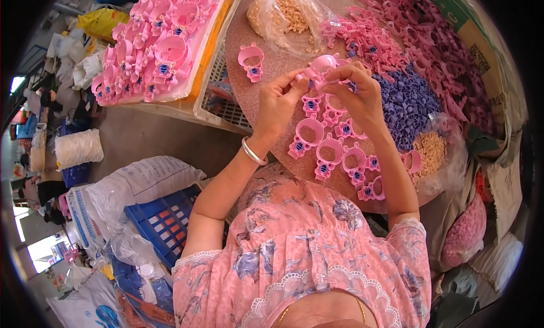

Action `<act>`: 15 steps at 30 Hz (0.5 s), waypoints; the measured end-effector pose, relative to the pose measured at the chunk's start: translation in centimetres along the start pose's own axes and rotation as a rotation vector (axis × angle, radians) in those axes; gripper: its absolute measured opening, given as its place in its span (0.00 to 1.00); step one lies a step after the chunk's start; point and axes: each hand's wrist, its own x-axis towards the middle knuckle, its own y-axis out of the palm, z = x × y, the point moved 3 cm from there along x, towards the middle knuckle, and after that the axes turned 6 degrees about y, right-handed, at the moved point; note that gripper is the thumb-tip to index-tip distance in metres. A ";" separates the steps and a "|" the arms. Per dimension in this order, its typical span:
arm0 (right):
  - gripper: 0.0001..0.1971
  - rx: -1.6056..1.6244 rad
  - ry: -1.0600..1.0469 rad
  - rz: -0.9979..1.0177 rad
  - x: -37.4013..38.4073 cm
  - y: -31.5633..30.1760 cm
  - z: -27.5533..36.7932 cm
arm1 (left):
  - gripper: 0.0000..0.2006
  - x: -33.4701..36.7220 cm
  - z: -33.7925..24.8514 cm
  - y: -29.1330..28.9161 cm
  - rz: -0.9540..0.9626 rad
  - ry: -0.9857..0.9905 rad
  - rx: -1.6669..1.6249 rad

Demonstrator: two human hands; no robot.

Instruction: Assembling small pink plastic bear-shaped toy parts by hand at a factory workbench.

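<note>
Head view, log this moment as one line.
left hand: pinching pink plastic part; right hand: likewise; tabletop: pink ring parts, blue plastic pile

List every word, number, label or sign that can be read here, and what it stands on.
Cardboard box: pale lettering on green, dark characters and a square code; not copied out here.
White sack, left: rows of print, too small to read.
White bag, lower left: blue mark; any print too small to read.
</note>
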 end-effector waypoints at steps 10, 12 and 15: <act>0.09 -0.115 -0.077 -0.068 -0.4 -0.1 0.8 | 0.12 -0.6 0.2 -0.1 0.007 0.064 0.167; 0.09 -0.148 -0.095 -0.085 -0.7 0.1 1.2 | 0.12 -0.9 0.1 -0.1 0.017 0.080 0.174; 0.08 -0.210 -0.182 -0.177 -1.0 0.2 1.8 | 0.13 -1.2 -0.3 0.0 0.008 0.138 0.187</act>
